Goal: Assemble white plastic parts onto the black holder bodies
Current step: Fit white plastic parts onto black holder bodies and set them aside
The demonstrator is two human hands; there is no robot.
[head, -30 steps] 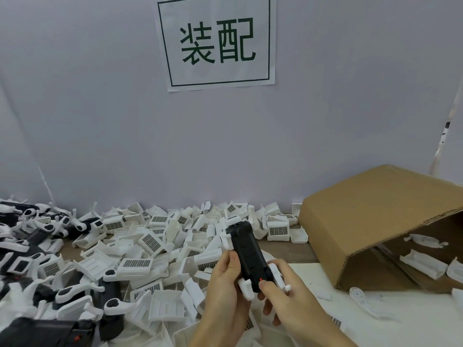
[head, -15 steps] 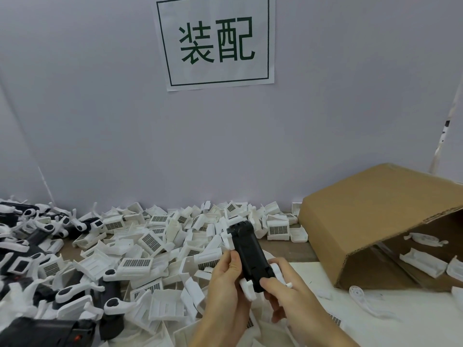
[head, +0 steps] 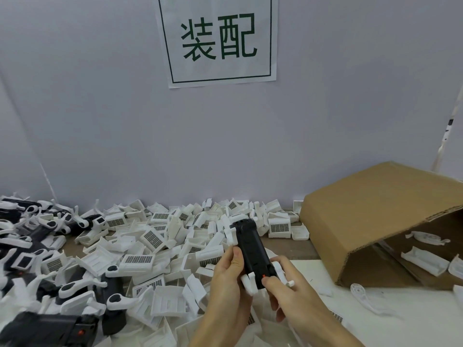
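Grey wall [head: 100,121], paper sign [head: 216,40] at twelve o'clock. Head view: black holder body [head: 251,251] at six o'clock, gripped by left hand [head: 229,279] and right hand [head: 288,294], fingers curled round it. White plastic parts [head: 150,236] heaped at nine; cardboard box [head: 375,209] at three.

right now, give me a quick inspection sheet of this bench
surface: pale table, mostly buried on the left.
job's things: black holder body with white clips fitted, held upright over the pile.
clutter: heap of loose white plastic parts; assembled black-and-white units far left; cardboard box on its side, white parts inside.
hands: left hand and right hand both grip the body.
cables: nothing seen.
surroundings: grey wall with printed sign.
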